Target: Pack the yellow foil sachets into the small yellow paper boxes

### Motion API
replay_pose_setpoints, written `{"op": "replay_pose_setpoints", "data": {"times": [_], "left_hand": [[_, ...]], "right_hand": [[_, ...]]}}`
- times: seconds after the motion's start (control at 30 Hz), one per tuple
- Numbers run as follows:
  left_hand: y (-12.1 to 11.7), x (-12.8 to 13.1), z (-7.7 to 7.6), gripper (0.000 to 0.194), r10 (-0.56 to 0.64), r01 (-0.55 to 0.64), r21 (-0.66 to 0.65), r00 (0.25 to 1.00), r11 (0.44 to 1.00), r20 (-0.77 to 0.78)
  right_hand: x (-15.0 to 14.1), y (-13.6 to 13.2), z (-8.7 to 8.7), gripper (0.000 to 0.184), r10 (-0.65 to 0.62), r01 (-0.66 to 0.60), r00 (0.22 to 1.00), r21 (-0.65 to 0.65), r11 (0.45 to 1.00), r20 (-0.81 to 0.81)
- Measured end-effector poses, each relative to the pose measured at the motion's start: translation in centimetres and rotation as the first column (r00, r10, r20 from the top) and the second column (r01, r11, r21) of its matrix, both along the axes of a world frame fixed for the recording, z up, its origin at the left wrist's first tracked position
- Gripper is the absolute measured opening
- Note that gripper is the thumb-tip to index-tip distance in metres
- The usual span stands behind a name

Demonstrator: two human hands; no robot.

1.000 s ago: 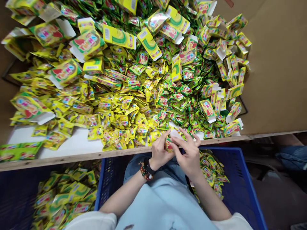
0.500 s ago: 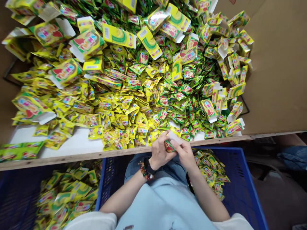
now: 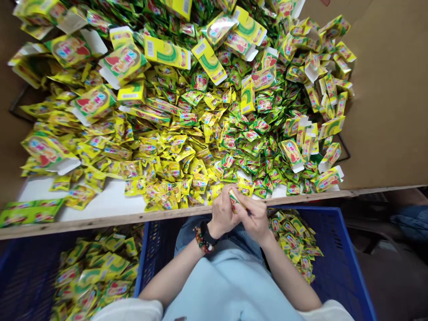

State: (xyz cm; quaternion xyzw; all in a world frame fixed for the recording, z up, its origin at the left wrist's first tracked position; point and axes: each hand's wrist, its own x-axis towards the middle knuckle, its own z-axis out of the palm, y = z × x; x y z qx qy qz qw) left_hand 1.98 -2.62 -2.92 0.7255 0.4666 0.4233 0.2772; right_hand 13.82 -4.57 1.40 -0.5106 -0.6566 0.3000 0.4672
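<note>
Both hands meet at the table's front edge around a small printed carton (image 3: pixel 235 201) in green, yellow and red. My left hand (image 3: pixel 223 211) wraps round its left side, fingers closed. From the right, my right hand (image 3: pixel 254 218) presses on it with the thumb and bent fingers. Much of the carton is hidden by the fingers. Just beyond the hands lie small yellow sachets (image 3: pixel 167 196) and green sachets (image 3: pixel 247 149) in a heap.
Open printed cartons (image 3: pixel 123 62) lie over the heap, with smaller ones (image 3: pixel 291 154) at the right. Cardboard (image 3: pixel 391 102) walls the right side. Below the wooden table edge (image 3: pixel 110 221) stand blue crates (image 3: pixel 347 249) holding packets (image 3: pixel 100 272). A green strip of packets (image 3: pixel 31 211) lies front left.
The carton's white flap, standing up between my hands before, no longer shows. My fingers have closed further over the carton, and the view has shifted slightly.
</note>
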Motion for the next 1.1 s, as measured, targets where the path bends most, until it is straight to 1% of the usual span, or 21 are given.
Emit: {"op": "replay_pose_setpoints", "data": {"times": [0.07,0.17,0.23,0.3,0.33,0.4,0.43,0.5,0.53,0.57,0.6,0.7,0.77,0.8,0.87,0.9,0.93,1.0,1.03,1.07,1.1], "left_hand": [[0.0,0.0,-0.2,0.043,-0.004,0.004,0.014,1.000,1.000,0.011],[0.0,0.3,-0.7,0.037,-0.010,0.008,0.071,1.000,0.997,0.014],[-0.1,0.4,-0.8,0.036,-0.014,0.013,0.100,1.000,0.995,0.004],[0.0,0.1,-0.3,0.041,-0.080,0.081,0.104,0.997,0.991,-0.014],[0.2,-0.1,0.1,0.048,-0.133,0.136,0.101,0.991,0.986,-0.031],[1.0,-1.0,1.4,0.068,-0.195,0.204,0.083,0.975,0.975,-0.107],[1.6,-1.5,2.0,0.070,-0.166,0.179,0.070,0.972,0.981,-0.169],[3.3,-2.3,3.2,0.054,-0.001,0.017,0.046,0.946,0.999,-0.325],[4.2,-2.5,3.6,0.043,0.081,-0.070,0.043,0.910,0.997,-0.407],[5.2,-2.5,3.8,0.035,0.134,-0.130,0.042,0.866,0.991,-0.482],[6.2,-2.4,4.0,0.029,0.153,-0.158,0.038,0.822,0.987,-0.549],[8.4,-1.6,4.0,0.016,0.080,-0.115,-0.008,0.736,0.993,-0.672],[9.0,-1.4,3.9,0.009,0.027,-0.066,-0.033,0.742,0.997,-0.670],[9.1,-1.6,3.9,0.007,0.003,-0.037,-0.040,0.771,0.999,-0.636],[8.9,-2.2,4.1,0.008,-0.043,0.014,-0.062,0.864,0.998,-0.501],[8.6,-2.5,4.2,0.008,-0.061,0.025,-0.091,0.911,0.996,-0.408],[8.3,-2.9,4.3,0.008,-0.068,0.028,-0.131,0.949,0.991,-0.308],[7.6,-3.2,4.4,0.006,-0.045,0.020,-0.228,0.993,0.973,-0.108],[7.3,-3.1,4.4,0.004,-0.027,0.022,-0.273,1.000,0.962,-0.013],[7.0,-2.9,4.3,0.004,-0.010,0.034,-0.309,0.997,0.950,0.078],[6.7,-2.5,4.3,0.006,0.003,0.053,-0.339,0.987,0.939,0.163]], "right_hand": [[-0.1,-0.1,-0.6,0.038,0.024,-0.029,0.998,0.076,0.997,0.065],[-0.7,-0.1,-1.1,0.036,-0.010,0.006,0.999,0.086,0.996,0.039],[-0.8,-0.3,-0.6,0.034,-0.046,0.047,0.999,0.071,0.996,-0.008],[0.2,-1.1,0.4,0.032,-0.104,0.103,0.995,0.058,0.993,0.010],[1.3,-1.7,1.0,0.031,-0.133,0.130,0.989,0.039,0.991,0.067],[4.5,-3.2,2.0,0.030,-0.186,0.201,0.944,-0.029,0.979,0.271],[6.2,-3.8,2.2,0.028,-0.177,0.231,0.890,-0.081,0.970,0.420],[8.9,-4.2,1.8,0.023,-0.180,0.303,0.738,-0.081,0.950,0.651],[9.6,-3.8,1.2,0.023,-0.164,0.285,0.700,-0.062,0.957,0.695],[9.7,-3.1,0.5,0.025,-0.140,0.251,0.687,-0.052,0.967,0.714],[9.3,-2.1,-0.3,0.028,-0.134,0.226,0.689,-0.035,0.974,0.712],[6.2,1.8,-2.6,0.034,-0.188,0.229,0.661,0.044,0.973,0.727],[4.3,3.7,-3.3,0.029,-0.188,0.208,0.656,0.065,0.976,0.731],[3.7,4.2,-3.3,0.026,-0.171,0.192,0.668,0.055,0.980,0.724],[3.5,4.5,-3.2,0.019,-0.123,0.172,0.731,-0.007,0.985,0.671],[3.6,4.4,-3.0,0.018,-0.102,0.172,0.783,-0.056,0.984,0.613],[3.8,4.2,-2.7,0.020,-0.084,0.168,0.851,-0.118,0.979,0.519],[4.1,3.8,-2.3,0.024,-0.091,0.139,0.977,-0.250,0.958,0.194],[4.0,3.7,-2.1,0.025,-0.124,0.115,0.992,-0.305,0.946,-0.011],[3.7,3.8,-1.9,0.028,-0.171,0.092,0.964,-0.343,0.935,-0.206],[3.4,3.9,-1.7,0.030,-0.222,0.080,0.905,-0.368,0.926,-0.362]]}}
